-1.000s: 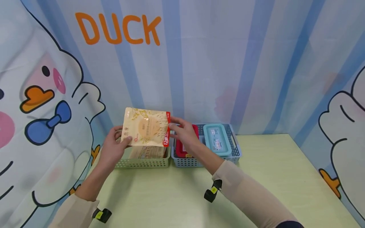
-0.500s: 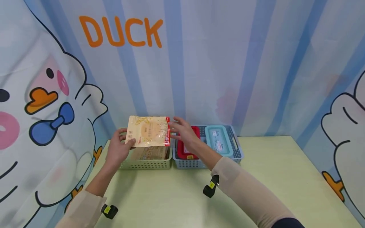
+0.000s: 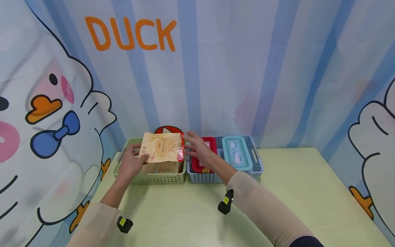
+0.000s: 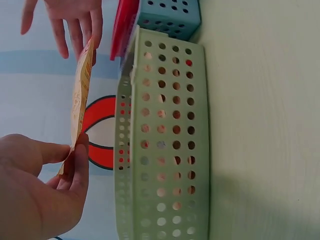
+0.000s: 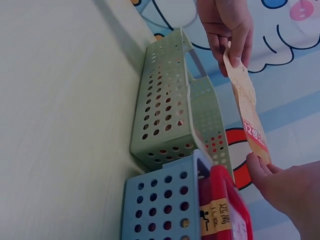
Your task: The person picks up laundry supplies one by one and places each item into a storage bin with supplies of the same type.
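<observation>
A flat beige pouch (image 3: 162,147) with a red strip at its right end hangs over the green basket (image 3: 160,178). My left hand (image 3: 132,164) pinches its left end between thumb and fingers, plain in the left wrist view. At the opposite end, my right hand (image 3: 199,148) has straight, spread fingers; in the right wrist view their tips meet the pouch's edge (image 5: 257,142). Beneath, another printed pouch (image 3: 165,168) lies in the green basket, partly hidden.
Beside the green basket stands a blue basket (image 3: 205,177), holding a red-lidded box (image 3: 210,144) and a teal-lidded box (image 3: 237,152). Both baskets are on a pale yellow-green table (image 3: 290,185). Behind hangs a striped curtain (image 3: 228,85) printed with ducks.
The beige pouch has come down toward the green basket and shifted slightly right, with my left hand. My right hand has moved down a little. The camera view has shifted slightly.
</observation>
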`<state>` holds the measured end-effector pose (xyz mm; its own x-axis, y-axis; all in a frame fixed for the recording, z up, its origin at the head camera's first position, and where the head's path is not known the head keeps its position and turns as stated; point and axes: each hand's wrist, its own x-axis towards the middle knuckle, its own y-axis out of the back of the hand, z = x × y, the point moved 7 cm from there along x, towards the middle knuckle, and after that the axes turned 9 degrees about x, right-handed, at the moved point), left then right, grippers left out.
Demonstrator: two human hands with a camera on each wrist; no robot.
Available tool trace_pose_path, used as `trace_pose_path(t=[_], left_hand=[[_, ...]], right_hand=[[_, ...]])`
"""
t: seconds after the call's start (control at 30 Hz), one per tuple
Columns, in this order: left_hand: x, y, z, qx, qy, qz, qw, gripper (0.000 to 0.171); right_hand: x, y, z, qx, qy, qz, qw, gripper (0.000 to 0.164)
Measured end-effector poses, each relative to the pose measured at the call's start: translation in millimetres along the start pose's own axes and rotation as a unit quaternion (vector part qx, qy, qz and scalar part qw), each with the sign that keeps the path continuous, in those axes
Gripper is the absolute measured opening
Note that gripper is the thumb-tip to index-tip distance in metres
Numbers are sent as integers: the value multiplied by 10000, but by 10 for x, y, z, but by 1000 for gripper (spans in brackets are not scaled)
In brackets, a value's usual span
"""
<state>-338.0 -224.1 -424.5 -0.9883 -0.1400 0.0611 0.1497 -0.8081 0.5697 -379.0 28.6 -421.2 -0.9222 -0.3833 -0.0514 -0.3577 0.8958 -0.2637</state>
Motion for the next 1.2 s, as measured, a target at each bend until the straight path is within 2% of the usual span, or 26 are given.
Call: trace_pose_path(t=[0.2,0.33,0.53,0.7,1.07,1.2], left_hand=[[72,-71,-141,1063,-84,-6,9943,57],[107,-133,-207,1420,-210,8,9896,56],[136,-212,-296,1633,-339,-66,9860,55],[146,-248,-348,1667,-409,-148,9851,55],[143,-319,-407,2270,-250,-499,9723,55],[170,-352,-401,2376,-203,-680,9688,56]], right_hand=[[17,-44,156,-43,-187,-445,9988,80],[-17,-57,209,-74,-355,-534,9979,80],[-48,-90,264,-22,-605,-587,9964,85],[-45,-124,283,185,-626,-652,9957,86],[-54,-236,294,313,-874,-354,9950,80],[-80,-252,290,183,-1005,-268,9944,78]])
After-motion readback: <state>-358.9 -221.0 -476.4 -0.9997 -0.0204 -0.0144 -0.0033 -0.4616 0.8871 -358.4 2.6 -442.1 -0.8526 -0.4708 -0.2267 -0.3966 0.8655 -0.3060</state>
